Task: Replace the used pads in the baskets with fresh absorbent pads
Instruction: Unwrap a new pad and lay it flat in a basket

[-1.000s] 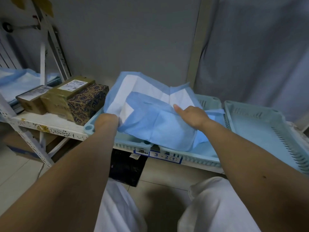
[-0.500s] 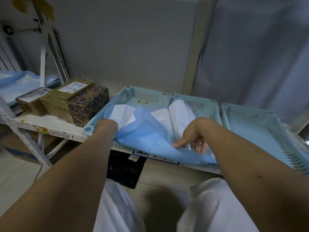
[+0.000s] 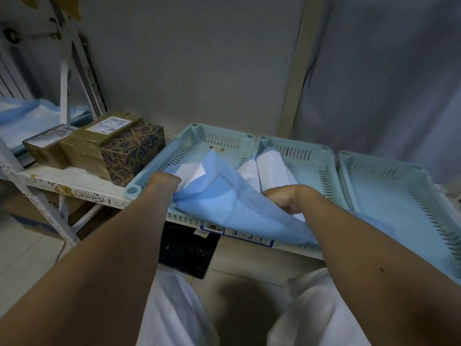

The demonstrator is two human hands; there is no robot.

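Head view shows both hands closed on one blue absorbent pad (image 3: 224, 208) that drapes over the front rims of two pale-green baskets. Left hand (image 3: 166, 182) grips the pad's near-left edge with curled fingers, at the front corner of the left basket (image 3: 197, 141). Right hand (image 3: 287, 198) is curled round a fold of the pad, knuckles up, at the front of the middle basket (image 3: 309, 156). White inner faces of the pad lie inside both baskets; its blue side hangs down over the shelf label (image 3: 249, 237). A third basket (image 3: 389, 186) sits to the right of the middle one, and taped boxes (image 3: 99, 146) stand left of the left basket. Compared with a second ago, the pad has dropped from raised and spread against the wall to crumpled low in the baskets
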